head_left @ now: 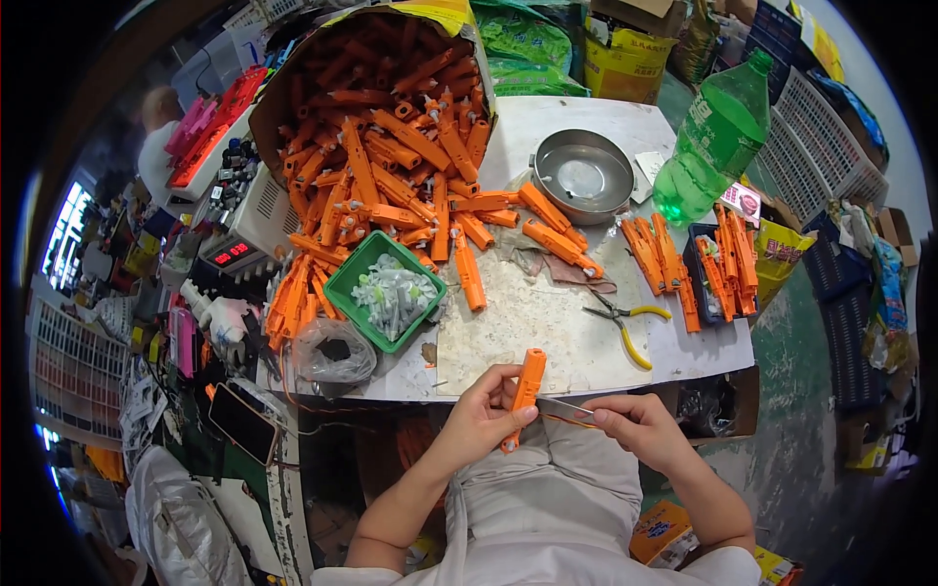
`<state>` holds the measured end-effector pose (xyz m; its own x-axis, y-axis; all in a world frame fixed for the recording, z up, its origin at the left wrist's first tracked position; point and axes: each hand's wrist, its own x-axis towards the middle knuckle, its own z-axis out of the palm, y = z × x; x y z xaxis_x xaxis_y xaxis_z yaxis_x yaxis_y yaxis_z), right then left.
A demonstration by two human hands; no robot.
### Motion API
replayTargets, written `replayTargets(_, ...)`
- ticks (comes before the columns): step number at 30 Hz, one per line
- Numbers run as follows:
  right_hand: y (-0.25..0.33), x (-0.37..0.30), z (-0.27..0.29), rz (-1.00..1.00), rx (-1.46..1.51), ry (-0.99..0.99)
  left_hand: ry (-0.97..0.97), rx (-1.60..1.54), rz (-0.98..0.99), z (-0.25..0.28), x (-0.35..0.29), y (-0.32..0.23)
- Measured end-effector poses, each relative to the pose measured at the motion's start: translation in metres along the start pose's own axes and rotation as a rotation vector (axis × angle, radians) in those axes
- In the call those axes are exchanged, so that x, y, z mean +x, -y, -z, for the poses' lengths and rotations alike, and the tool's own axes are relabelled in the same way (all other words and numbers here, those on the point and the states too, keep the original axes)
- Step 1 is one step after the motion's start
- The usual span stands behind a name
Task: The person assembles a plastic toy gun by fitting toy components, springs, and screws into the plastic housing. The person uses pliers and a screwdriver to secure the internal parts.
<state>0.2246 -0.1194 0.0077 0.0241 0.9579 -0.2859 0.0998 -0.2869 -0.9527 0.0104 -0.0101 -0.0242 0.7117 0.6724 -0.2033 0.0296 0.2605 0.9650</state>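
Note:
Just past the table's front edge, above my lap, my left hand (pixel 486 414) grips a narrow orange plastic casing (pixel 529 379), held nearly upright between thumb and fingers. My right hand (pixel 640 426) pinches a thin, flat metal tool (pixel 567 407) that looks like tweezers. Its far end meets the right side of the casing; the very tip is hidden. Beyond my hands, a green plastic tray (pixel 342 303) holds small whitish and clear parts (pixel 393 296). Pliers with yellow handles (pixel 637 337) lie on the table to the right.
A large carton (pixel 262 122) tipped toward me spills many orange casings (pixel 391 146) onto the white table (pixel 489 352). A round metal bowl (pixel 584 176), a green bottle (pixel 713 137) and a dark bin (pixel 700 234) of casings stand right. A clear plastic bag (pixel 334 354) and a phone (pixel 242 423) are left.

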Motion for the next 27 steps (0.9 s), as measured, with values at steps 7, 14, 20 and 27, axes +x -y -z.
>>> replayTargets(7,-0.002,-0.013,-0.013,0.739,-1.189,-0.251,-0.038,-0.094,0.03,-0.009,0.002,0.0)
replayTargets(14,0.002,-0.008,-0.011,0.539,-0.643,-0.229,-0.147,-0.279,-0.018,-0.008,0.008,0.007)
replayTargets(20,0.004,-0.009,-0.012,0.405,-0.535,-0.139,-0.155,-0.339,-0.013,-0.009,0.011,0.005)
replayTargets(27,0.012,-0.01,-0.005,0.364,-0.506,-0.098,-0.134,-0.345,-0.037,-0.013,0.012,0.0)
